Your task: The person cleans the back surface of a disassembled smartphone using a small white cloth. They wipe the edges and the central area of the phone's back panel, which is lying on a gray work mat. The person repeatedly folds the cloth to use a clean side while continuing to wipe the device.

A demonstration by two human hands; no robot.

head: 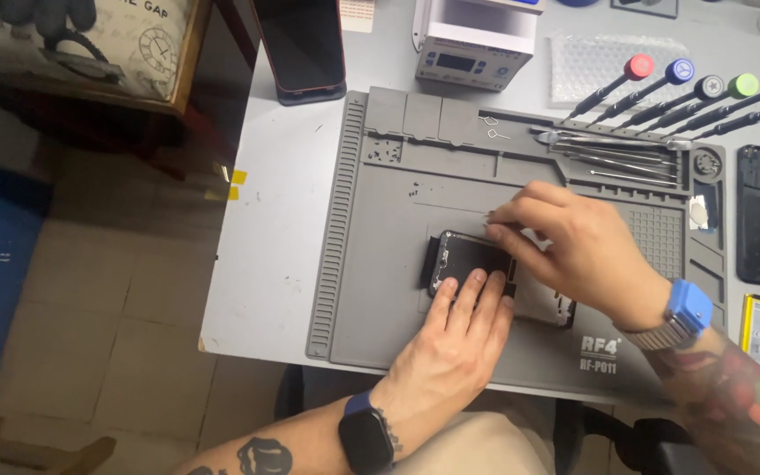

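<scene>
Left hand flat on phone; right hand pinching at its top edge.

The left hand comes up from the near edge of the counter, palm down, fingers straight and close together, pressed flat. Its forearm is tattooed and a dark watch sits on the wrist. The right hand reaches in from the right edge, wrist bent, knuckles up, thumb and forefinger tips drawn together in a pinching grip just beyond the left fingertips. A blue-cased watch on a metal band rings the right wrist, above a heavily tattooed forearm.
</scene>
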